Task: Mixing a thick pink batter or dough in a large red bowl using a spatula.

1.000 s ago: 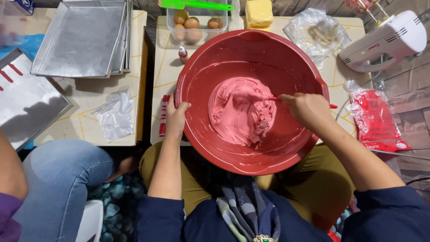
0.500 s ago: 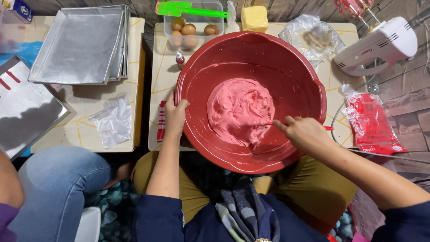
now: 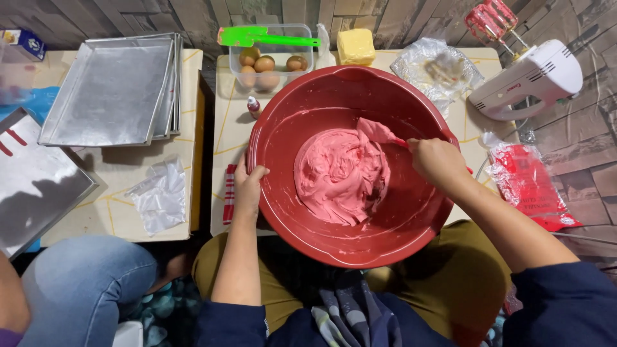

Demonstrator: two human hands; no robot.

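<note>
Fingers: right hand closed on a pink-coated spatula; left hand curled over the big red plastic bowl's nine-o'clock rim.
Batter: pink mound, bowl centre.

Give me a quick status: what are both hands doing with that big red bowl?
Left hand grips the red bowl rim. Right hand holds a spatula in the pink batter. Nothing in the way; hand mixer lies aside.

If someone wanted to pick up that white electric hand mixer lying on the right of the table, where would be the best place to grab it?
Probably by the long white body of the white electric hand mixer, coming down from above. It lies on its side on the tiled table, with the batter-smeared beaters pointing to the far edge, so the lower, near-right end keeps fingers clean.
</note>
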